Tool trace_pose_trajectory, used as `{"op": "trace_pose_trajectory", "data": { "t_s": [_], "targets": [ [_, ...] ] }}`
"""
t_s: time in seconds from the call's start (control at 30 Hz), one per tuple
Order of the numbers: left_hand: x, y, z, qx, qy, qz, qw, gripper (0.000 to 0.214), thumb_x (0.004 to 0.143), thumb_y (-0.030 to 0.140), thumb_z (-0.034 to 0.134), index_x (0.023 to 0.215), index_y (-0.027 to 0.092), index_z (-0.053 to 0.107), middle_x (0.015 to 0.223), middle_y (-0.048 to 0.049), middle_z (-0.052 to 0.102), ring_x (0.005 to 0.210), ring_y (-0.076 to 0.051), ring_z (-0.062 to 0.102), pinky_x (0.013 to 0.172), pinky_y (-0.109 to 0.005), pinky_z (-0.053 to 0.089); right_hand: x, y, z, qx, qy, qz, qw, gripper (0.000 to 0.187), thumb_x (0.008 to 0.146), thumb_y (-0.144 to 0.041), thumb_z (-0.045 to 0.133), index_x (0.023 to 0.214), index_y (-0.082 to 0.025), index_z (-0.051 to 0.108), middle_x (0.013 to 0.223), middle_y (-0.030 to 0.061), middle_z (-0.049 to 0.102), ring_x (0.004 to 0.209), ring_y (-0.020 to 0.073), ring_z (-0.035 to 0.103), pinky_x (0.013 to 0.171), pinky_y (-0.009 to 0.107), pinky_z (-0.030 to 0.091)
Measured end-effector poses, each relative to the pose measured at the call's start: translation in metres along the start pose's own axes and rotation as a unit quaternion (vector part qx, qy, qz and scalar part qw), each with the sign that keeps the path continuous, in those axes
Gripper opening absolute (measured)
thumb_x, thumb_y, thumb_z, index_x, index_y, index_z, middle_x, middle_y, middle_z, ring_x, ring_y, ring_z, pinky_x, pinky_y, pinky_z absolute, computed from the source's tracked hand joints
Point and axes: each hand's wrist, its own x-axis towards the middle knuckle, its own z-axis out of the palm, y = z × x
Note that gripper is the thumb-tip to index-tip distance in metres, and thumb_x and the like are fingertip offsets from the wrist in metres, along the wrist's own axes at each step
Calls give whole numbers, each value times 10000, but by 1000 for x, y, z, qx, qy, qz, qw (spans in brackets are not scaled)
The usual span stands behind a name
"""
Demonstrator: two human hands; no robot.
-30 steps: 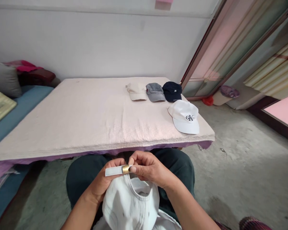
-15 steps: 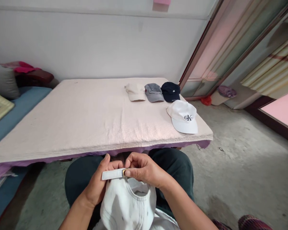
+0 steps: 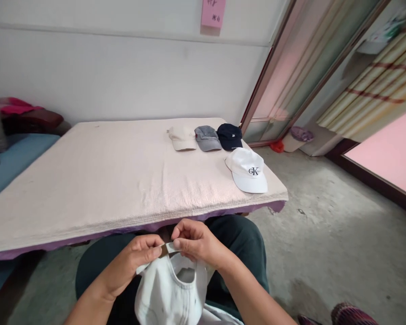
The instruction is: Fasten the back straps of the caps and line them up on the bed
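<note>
A white cap (image 3: 167, 293) lies upside down in my lap, its back opening facing up. My left hand (image 3: 133, 262) and my right hand (image 3: 196, 241) both pinch the cap's white back strap (image 3: 169, 247), which has a brass buckle, between thumb and fingers. The hands meet just below the table's front edge. On the table's right side rest a white cap with a dark logo (image 3: 246, 170), a beige cap (image 3: 182, 137), a grey cap (image 3: 206, 138) and a navy cap (image 3: 229, 135).
A low table under a pale cloth (image 3: 98, 180) stands right in front of my knees. A blue mattress with cushions (image 3: 10, 153) lies left. Sliding glass doors (image 3: 291, 81) and a concrete floor (image 3: 341, 234) are to the right.
My hands have drawn closer together on the strap, so less of its free end shows. The view has shifted up and to the right.
</note>
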Motion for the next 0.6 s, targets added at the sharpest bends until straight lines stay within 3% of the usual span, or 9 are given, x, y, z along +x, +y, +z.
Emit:
{"op": "trace_pose_trajectory", "data": {
  "t_s": [0.1,0.2,0.27,0.43,0.53,0.6],
  "targets": [
    [2,-4,-4,-167,55,0,984,78,764,204,704,785,136,672,627,-14,616,510,-97,525,508,-193,403,-7,-4,-19,-4,-13,-10,1000,341,767,-455,709,852,-145,595,662,-29,543,541,74,453,518,205,337],
    [8,-2,-10,-335,155,46,928,77,711,107,698,777,146,692,665,-29,693,564,-139,642,574,-223,523,-18,4,-41,-13,-19,-9,1000,355,770,-466,704,870,-134,633,749,-4,572,666,100,488,617,223,361],
    [16,0,-13,-405,176,54,896,61,751,112,651,762,149,698,643,-27,700,569,-154,672,595,-244,559,-25,17,-54,18,-19,3,1000,370,737,-464,733,874,-132,645,769,6,591,719,125,514,667,243,384],
    [52,-2,-15,-387,176,-59,903,174,809,266,639,849,123,730,737,-104,760,692,-281,733,696,-401,596,-25,47,-72,123,71,18,990,367,618,-402,833,755,-138,619,703,-9,577,643,112,492,610,224,381],
    [81,6,-13,-361,184,-77,911,222,795,280,652,927,120,732,726,-97,767,735,-296,738,727,-407,589,-14,42,-84,163,145,-14,976,352,634,-403,823,728,-147,601,680,-9,567,602,107,475,567,216,374],
    [103,23,-12,-345,182,-67,918,254,808,287,630,973,117,723,717,-92,767,747,-296,737,735,-403,583,-5,30,-96,179,181,-31,967,334,649,-392,815,732,-155,595,667,-11,565,583,108,474,555,217,380]
  ]
}}
